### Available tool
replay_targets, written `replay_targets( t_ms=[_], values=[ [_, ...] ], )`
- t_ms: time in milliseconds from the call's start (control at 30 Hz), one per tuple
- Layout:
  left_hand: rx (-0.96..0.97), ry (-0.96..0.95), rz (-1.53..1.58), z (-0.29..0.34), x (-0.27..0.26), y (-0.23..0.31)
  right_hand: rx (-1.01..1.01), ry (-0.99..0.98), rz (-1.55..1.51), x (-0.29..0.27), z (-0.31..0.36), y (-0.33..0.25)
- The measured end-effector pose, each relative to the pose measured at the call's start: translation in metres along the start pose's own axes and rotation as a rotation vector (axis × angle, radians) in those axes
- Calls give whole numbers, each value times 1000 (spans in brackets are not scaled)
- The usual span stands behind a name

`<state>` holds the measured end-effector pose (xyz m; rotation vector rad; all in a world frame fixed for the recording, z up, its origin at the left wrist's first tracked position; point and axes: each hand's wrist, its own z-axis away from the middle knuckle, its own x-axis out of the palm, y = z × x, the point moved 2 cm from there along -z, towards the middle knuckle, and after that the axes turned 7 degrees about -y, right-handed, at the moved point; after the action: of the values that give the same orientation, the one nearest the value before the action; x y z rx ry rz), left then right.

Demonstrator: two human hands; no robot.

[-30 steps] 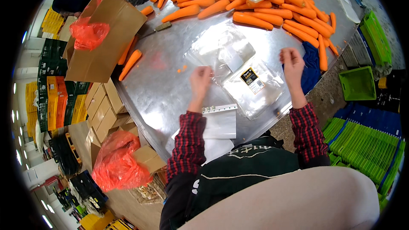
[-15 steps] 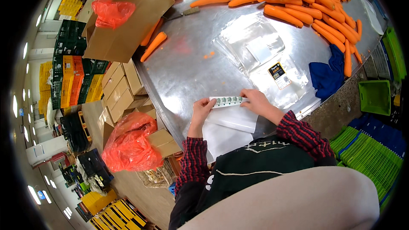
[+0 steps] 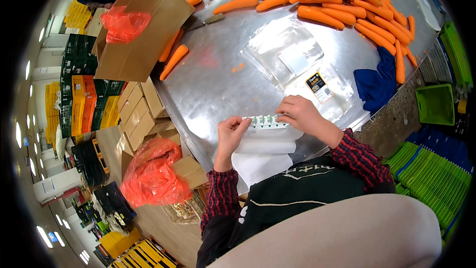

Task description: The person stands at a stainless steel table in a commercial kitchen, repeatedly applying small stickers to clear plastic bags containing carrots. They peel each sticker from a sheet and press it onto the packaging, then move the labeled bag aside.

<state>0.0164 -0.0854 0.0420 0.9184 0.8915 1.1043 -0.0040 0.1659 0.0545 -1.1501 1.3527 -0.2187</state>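
Observation:
A white sheet of small green-printed stickers lies across the near edge of the metal table, its blank lower part curling toward my body. My left hand pinches the left end of the sticker row between thumb and fingers. At the other end, my right hand has its fingers bent and closed on the row's edge; whether a single sticker is between them I cannot make out. Just beyond lie clear plastic bags, the nearest with a black-and-orange label.
Carrots are heaped at the table's far side, with a blue cloth at the right. A cardboard box stands at the left. Red plastic bags and boxes fill the floor beside it; green crates stand at the right.
My right hand has lifted and its fingers have bent over the sticker row. The sheet now lies flatter, with more stickers showing. My view has shifted slightly.

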Motion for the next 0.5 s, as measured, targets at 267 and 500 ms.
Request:
replay_targets(
  t_ms=[267,500],
  values=[
    [-118,11,-133,-10,-31,-53,239,51,-423,3,21,8],
    [382,208,-497,-47,39,-1,781,258,-513,-58,80,164]
  ],
)
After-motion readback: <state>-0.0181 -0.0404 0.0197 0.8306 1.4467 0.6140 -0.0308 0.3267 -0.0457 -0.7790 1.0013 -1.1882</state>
